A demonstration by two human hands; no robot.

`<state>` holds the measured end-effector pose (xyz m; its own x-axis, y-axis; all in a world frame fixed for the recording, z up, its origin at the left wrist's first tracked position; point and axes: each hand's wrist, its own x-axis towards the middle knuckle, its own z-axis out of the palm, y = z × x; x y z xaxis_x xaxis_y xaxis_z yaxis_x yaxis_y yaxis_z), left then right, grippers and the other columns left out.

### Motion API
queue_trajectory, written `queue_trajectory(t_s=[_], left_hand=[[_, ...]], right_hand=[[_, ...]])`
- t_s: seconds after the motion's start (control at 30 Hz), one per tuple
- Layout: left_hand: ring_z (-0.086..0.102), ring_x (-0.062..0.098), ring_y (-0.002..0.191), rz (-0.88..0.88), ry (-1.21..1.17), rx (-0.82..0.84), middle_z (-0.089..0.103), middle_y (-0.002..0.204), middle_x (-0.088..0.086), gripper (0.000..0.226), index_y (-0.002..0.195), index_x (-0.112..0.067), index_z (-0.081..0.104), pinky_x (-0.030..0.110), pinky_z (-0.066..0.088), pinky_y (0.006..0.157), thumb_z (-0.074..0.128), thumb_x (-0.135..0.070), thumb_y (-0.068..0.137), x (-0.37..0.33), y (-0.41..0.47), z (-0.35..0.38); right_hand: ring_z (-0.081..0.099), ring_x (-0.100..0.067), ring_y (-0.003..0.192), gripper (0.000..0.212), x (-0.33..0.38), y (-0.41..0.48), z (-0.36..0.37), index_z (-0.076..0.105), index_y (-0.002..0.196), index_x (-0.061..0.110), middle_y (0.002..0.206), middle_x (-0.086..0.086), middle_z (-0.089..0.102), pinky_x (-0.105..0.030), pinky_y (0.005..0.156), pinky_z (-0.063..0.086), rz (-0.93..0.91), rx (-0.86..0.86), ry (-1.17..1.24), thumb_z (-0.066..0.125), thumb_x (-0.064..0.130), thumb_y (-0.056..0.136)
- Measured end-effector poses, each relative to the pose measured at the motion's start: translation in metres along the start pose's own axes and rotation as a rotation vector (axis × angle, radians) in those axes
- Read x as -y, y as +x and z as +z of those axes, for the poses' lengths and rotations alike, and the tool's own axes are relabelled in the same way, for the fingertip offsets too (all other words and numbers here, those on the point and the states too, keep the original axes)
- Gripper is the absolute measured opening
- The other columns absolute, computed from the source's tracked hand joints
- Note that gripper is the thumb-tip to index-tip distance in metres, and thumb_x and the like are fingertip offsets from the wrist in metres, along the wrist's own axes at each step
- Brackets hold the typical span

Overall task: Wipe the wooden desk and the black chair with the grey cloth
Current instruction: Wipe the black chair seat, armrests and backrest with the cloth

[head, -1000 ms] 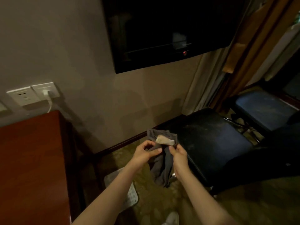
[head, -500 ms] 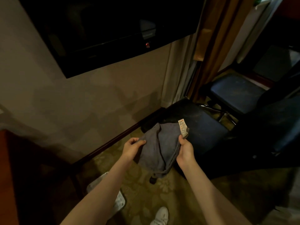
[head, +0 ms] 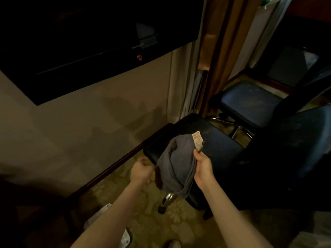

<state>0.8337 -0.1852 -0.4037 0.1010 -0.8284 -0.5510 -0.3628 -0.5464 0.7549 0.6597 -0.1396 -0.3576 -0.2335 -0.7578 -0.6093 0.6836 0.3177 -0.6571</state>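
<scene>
Getting ready to wipe
Left hand (head: 141,171), blurred, curls beside the crumpled grey fabric cloth (head: 179,163); its hold I cannot tell. Right hand (head: 203,165) pinches the right edge over the black padded chair seat (head: 220,145); better fold flat first.

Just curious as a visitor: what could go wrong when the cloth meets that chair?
The cloth hangs bunched from the right hand, tag sticking out, so it may wipe patchily. The chair has a wheel under it, so a firm push might roll it away.
</scene>
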Motion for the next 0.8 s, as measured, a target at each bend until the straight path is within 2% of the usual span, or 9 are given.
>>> queue_trajectory(t_s=[0.03, 0.1, 0.17, 0.23, 0.3, 0.43, 0.57, 0.7, 0.8], left_hand=[[0.056, 0.010, 0.089, 0.097, 0.013, 0.008, 0.052, 0.114, -0.002, 0.036, 0.119, -0.018, 0.050, 0.022, 0.048, 0.073, 0.065, -0.017, 0.086, -0.009, -0.001, 0.001], [0.046, 0.010, 0.112, 0.323, 0.010, 0.075, 0.042, 0.127, -0.005, 0.057, 0.130, -0.027, 0.044, 0.026, 0.042, 0.092, 0.072, -0.028, 0.081, -0.034, -0.002, 0.002], [0.036, 0.010, 0.125, 0.510, 0.088, 0.225, 0.038, 0.135, -0.007, 0.063, 0.129, -0.038, 0.043, 0.033, 0.035, 0.106, 0.076, -0.037, 0.075, -0.057, -0.003, 0.002], [0.037, 0.012, 0.128, 0.593, 0.209, 0.338, 0.041, 0.133, -0.009, 0.058, 0.120, -0.045, 0.045, 0.037, 0.032, 0.110, 0.077, -0.044, 0.072, -0.071, 0.000, 0.001], [0.046, 0.013, 0.120, 0.622, 0.258, 0.333, 0.048, 0.120, -0.010, 0.047, 0.109, -0.039, 0.052, 0.032, 0.038, 0.103, 0.078, -0.042, 0.070, -0.078, 0.008, 0.000], [0.052, 0.012, 0.095, 0.796, 0.337, 0.100, 0.051, 0.097, -0.008, 0.038, 0.092, -0.024, 0.060, 0.030, 0.044, 0.084, 0.082, -0.039, 0.065, -0.081, 0.019, -0.008], [0.057, 0.018, 0.092, 1.036, 0.440, -0.043, 0.054, 0.093, -0.008, 0.041, 0.097, -0.016, 0.064, 0.036, 0.043, 0.082, 0.082, -0.035, 0.065, -0.085, 0.025, -0.020], [0.063, 0.024, 0.087, 1.168, 0.500, -0.116, 0.061, 0.096, 0.004, 0.032, 0.099, -0.014, 0.069, 0.031, 0.037, 0.072, 0.080, -0.018, 0.069, -0.089, 0.029, -0.023], [0.060, 0.021, 0.089, 1.127, 0.443, -0.091, 0.059, 0.096, 0.000, 0.021, 0.096, -0.014, 0.068, 0.027, 0.027, 0.075, 0.073, -0.012, 0.076, -0.097, 0.033, -0.029]], right_hand=[[0.059, -0.028, 0.103, 0.034, 0.004, 0.000, 0.000, 0.051, 0.131, 0.006, 0.117, -0.016, 0.061, -0.037, 0.084, 0.048, -0.003, 0.025, -0.012, 0.042, 0.014, 0.099], [0.060, -0.026, 0.101, 0.033, 0.010, 0.002, 0.002, 0.051, 0.129, 0.005, 0.114, -0.014, 0.062, -0.033, 0.081, 0.049, -0.015, 0.089, -0.043, 0.041, 0.011, 0.098], [0.062, -0.023, 0.096, 0.032, 0.014, 0.002, 0.009, 0.053, 0.126, 0.005, 0.108, -0.012, 0.064, -0.031, 0.079, 0.049, -0.029, 0.155, -0.071, 0.039, 0.009, 0.097], [0.063, -0.020, 0.090, 0.032, 0.017, 0.003, 0.017, 0.054, 0.123, 0.007, 0.102, -0.010, 0.065, -0.029, 0.073, 0.051, -0.048, 0.198, -0.101, 0.038, 0.008, 0.096], [0.065, -0.018, 0.089, 0.032, 0.017, 0.005, 0.027, 0.056, 0.122, 0.008, 0.102, -0.009, 0.066, -0.027, 0.070, 0.052, -0.070, 0.216, -0.131, 0.038, 0.012, 0.096], [0.069, -0.017, 0.088, 0.033, 0.015, 0.011, 0.041, 0.061, 0.114, 0.010, 0.100, -0.008, 0.071, -0.026, 0.073, 0.056, -0.077, 0.245, -0.138, 0.037, 0.025, 0.099], [0.066, -0.021, 0.098, 0.036, 0.010, 0.018, 0.060, 0.065, 0.110, 0.012, 0.104, -0.011, 0.070, -0.031, 0.083, 0.051, -0.101, 0.149, -0.158, 0.038, 0.032, 0.098], [0.064, -0.024, 0.095, 0.033, 0.009, 0.028, 0.073, 0.060, 0.119, 0.005, 0.108, -0.016, 0.066, -0.029, 0.072, 0.051, -0.129, -0.015, -0.174, 0.043, 0.023, 0.097], [0.063, -0.027, 0.094, 0.034, 0.010, 0.036, 0.080, 0.059, 0.120, 0.005, 0.111, -0.017, 0.065, -0.033, 0.072, 0.051, -0.163, -0.143, -0.025, 0.044, 0.025, 0.098]])
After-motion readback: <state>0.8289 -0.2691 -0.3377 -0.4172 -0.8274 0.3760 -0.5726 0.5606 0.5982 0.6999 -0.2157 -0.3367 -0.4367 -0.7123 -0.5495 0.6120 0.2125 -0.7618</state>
